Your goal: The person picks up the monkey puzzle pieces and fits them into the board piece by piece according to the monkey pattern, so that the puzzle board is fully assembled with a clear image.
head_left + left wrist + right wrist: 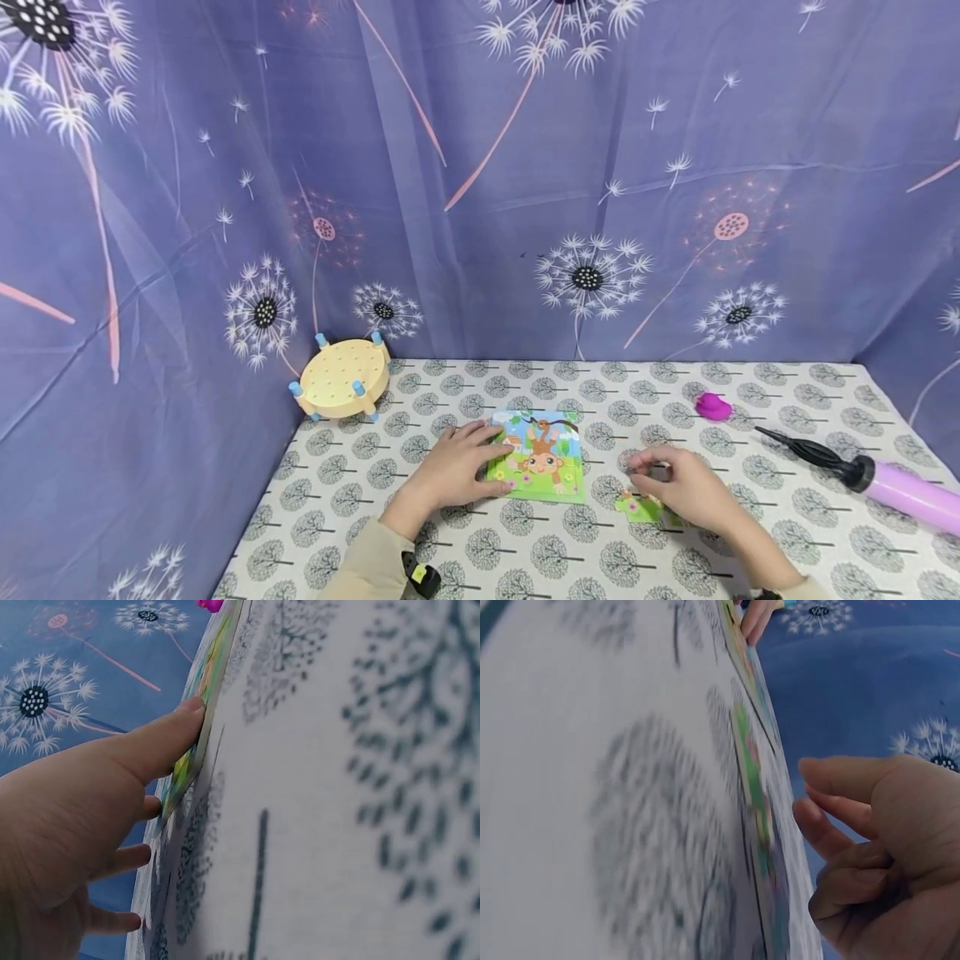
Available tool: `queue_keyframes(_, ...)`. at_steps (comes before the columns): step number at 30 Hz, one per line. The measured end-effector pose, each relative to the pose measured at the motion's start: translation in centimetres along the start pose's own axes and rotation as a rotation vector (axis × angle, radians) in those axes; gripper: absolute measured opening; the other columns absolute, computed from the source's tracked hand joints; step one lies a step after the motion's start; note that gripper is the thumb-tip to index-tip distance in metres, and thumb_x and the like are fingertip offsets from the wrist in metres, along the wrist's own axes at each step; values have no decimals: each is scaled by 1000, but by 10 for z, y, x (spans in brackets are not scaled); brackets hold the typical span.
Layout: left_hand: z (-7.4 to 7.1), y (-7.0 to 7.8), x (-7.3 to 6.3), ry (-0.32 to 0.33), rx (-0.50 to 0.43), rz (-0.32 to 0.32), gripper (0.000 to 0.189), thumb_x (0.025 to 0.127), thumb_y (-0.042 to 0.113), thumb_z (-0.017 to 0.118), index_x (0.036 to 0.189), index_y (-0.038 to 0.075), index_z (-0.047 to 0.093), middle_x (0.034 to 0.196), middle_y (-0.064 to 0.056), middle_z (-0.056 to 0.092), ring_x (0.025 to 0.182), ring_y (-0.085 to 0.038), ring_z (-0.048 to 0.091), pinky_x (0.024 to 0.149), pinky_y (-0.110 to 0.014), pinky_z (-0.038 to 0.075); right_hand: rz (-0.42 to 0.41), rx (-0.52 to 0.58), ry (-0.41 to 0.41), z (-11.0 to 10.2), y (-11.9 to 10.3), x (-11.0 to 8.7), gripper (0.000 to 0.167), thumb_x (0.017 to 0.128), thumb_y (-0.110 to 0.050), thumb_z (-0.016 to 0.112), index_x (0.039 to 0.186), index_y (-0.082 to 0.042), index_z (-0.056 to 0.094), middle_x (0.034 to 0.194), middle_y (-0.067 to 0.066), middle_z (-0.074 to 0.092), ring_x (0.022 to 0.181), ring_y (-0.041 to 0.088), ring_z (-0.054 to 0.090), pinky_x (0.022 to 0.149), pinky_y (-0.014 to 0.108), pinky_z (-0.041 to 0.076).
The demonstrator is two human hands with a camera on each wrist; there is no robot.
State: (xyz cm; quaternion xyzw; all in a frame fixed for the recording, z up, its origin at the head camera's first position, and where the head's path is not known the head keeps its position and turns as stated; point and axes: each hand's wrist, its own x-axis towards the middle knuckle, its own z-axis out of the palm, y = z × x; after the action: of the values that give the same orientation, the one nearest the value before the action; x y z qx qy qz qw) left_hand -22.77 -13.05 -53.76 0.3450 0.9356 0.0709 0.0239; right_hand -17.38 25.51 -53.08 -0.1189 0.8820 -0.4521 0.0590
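A square monkey jigsaw puzzle [542,467] lies flat on the table, its picture largely filled in. My left hand [456,468] rests at its left edge with fingers spread; in the left wrist view the thumb [169,735] lies on the puzzle's edge [214,671]. Right of the puzzle, some loose green puzzle pieces [639,508] lie on the cloth, partly hidden under my right hand [692,486]. That hand hovers beside them, and in the right wrist view its thumb and forefinger stand apart from the pieces [751,772], with nothing between them.
A tree-patterned cloth [480,546] covers the table. A yellow stool-like toy with blue-tipped legs [345,377] stands at the back left. Toward the right are a small magenta toy [713,407] and a purple hand pump with a black nozzle [907,493]. Dandelion-print curtains [495,275] enclose the table.
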Motion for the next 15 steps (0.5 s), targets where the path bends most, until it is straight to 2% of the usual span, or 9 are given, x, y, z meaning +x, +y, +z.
queue_keyframes(2,0,1,0,27,21,17,67,95,74,53,148,33,59,162,3,43,149,-31,37,116,-71,29,-28,-2,-28,-5,4,-5,31,91,-22,81,116,-6,73,97,1,72,57,9,58,44,26,52)
queue_keyframes(4,0,2,0,48,38,33,66,95,73,54,145,32,62,159,2,46,148,-31,40,115,-70,31,-74,-34,-46,-8,7,-10,33,90,-25,82,116,-6,74,100,0,72,68,8,63,56,26,57)
queue_keyframes(7,-1,3,-1,63,49,46,64,96,72,54,144,32,63,158,3,48,146,-30,42,115,-69,32,-139,-96,-53,-12,11,-15,36,86,-30,85,113,-10,75,106,-3,71,84,8,62,72,26,57)
queue_keyframes(10,-1,3,-1,65,48,48,62,96,72,54,144,33,64,158,3,48,145,-29,44,115,-69,32,-158,-156,-77,-14,13,-18,41,81,-39,88,112,-15,76,107,-6,68,85,7,59,74,26,55)
queue_keyframes(15,-1,1,-2,69,71,57,60,97,70,55,143,33,65,157,3,49,143,-28,46,114,-70,32,-143,-239,-107,-14,11,-18,48,73,-48,91,111,-21,75,106,-10,63,86,5,56,73,25,53)
